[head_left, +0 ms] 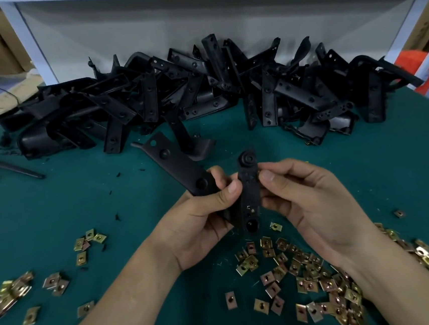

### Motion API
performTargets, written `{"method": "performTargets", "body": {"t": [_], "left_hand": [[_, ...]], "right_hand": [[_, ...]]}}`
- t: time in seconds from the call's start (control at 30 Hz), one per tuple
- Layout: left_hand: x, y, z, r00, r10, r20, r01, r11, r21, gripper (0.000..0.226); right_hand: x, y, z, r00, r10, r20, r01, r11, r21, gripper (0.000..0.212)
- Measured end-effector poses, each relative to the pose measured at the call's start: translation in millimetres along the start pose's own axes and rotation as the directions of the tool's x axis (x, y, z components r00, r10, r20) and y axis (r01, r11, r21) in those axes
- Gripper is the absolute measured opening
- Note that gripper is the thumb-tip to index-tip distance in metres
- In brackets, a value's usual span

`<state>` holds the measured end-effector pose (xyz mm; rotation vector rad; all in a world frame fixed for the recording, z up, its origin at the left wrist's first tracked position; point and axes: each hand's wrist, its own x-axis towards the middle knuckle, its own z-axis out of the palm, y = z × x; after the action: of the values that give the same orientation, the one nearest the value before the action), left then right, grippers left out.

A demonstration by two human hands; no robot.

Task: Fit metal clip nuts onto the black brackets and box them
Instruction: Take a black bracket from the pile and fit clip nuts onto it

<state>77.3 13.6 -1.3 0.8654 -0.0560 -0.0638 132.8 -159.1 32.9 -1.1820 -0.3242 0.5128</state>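
Lying nearest on the counter (68, 202) were clip nuts (307, 271); above them the left hand (200, 216) clasped a black bracket (249, 198) in its grip, the right hand (314, 200) pinching its upright arm. Likely fitting stage: a nut would need picking next. Beyond lay the bracket pile (201, 90).

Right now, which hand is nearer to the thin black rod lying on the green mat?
Left. The left hand, gripping the black bracket, sits right of the rod across the mat; the right hand pinches the same bracket, even farther right.
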Motion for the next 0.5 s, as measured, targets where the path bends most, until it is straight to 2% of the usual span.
{"method": "performTargets", "body": {"t": [0.1,0.33,0.5], "left_hand": [[-0.2,-0.1,-0.3,1.0,0.001,-0.015,-0.001,1.0,-0.004,0.041],[-1.4,0.7,-1.6,1.0,-0.008,-0.019,0.009,0.999,0.036,0.043],[-2.0,0.9,-1.1,1.0,-0.026,-0.004,0.027,0.997,0.065,0.041]], "right_hand": [[-0.3,0.6,0.7,1.0,-0.006,0.001,0.006,1.0,0.025,0.02],[-2.7,-3.0,-0.3,0.998,-0.014,0.059,0.02,0.996,-0.085,0.02],[-1.3,-2.4,-4.4,0.999,0.014,0.036,-0.01,0.996,-0.089,0.037]]}}
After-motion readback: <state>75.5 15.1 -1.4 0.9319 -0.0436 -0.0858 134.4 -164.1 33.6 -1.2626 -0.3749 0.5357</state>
